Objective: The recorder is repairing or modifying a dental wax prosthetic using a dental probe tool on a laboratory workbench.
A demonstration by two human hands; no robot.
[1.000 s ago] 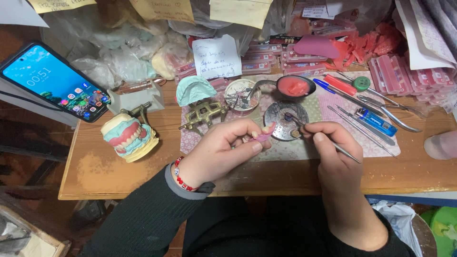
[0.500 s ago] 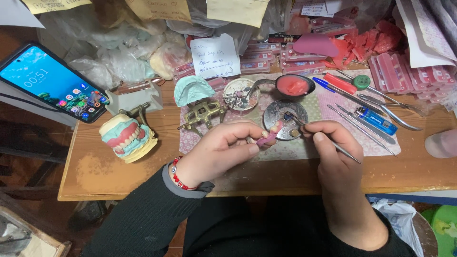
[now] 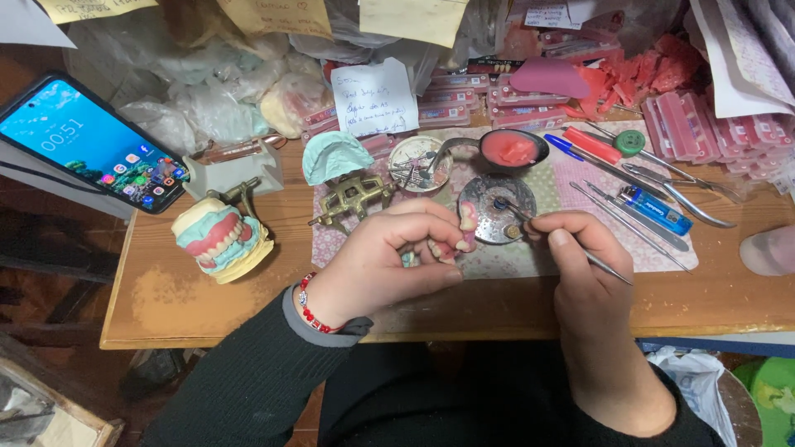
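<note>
Denture piece (image 3: 460, 236), pink with teeth, pinched in left hand (image 3: 389, 265) fingertips above worktop (image 3: 207, 306). Right hand (image 3: 580, 265) just beside it, fingers closed around thin metal instrument (image 3: 571, 244), tip over round metal dish (image 3: 495, 207).

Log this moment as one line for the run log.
left hand: holds pink denture piece | right hand: holds thin metal tool, tip over round metal dish | nearby: denture model, wooden table

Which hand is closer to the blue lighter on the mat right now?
Right. The right hand, gripping a thin metal tool, sits just left of and below the blue lighter. The left hand, holding a pink denture piece, lies farther left, beyond the round metal dish.
</note>
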